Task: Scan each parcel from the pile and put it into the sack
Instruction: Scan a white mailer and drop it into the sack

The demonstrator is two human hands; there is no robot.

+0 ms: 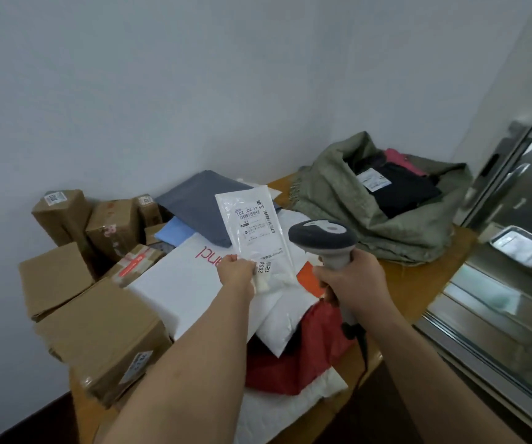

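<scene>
Parcel (pixel 251 219), a flat white mailer with its printed label and barcodes facing up, held clear above the pile by its near bottom edge. Pinched there by the left hand (pixel 237 272), thumb on top and fingers curled beneath. Gripped in the right hand (pixel 351 277), fist wrapped round the handle: a grey barcode scanner (pixel 322 240), head just beside the mailer's right edge, cable trailing down past the tabletop's (pixel 418 286) near edge. Whether the head was truly aimed at the barcode could not be told.

Beneath the hands, more soft mailers stacked in the middle of the tabletop: a large white one with red lettering (pixel 181 277), a red bag (pixel 299 357), a small white padded one (pixel 283 318), a grey-blue bag (pixel 203 203) farther back. Along the left edge, a cluster of brown cardboard boxes (pixel 98 328), several with labels.

At the far right corner, the olive-green sack (pixel 338 193), slumped with its mouth wide. Inside, a black labelled parcel (pixel 399 190) and something pink (pixel 400 160) already lying in it.

Judged from that: early going. Only a couple of items bagged, one mailer mid-scan, and most of the pile, boxes included, not yet scanned or sacked. Probably next for this mailer, a carry across to the sack at the right.
</scene>
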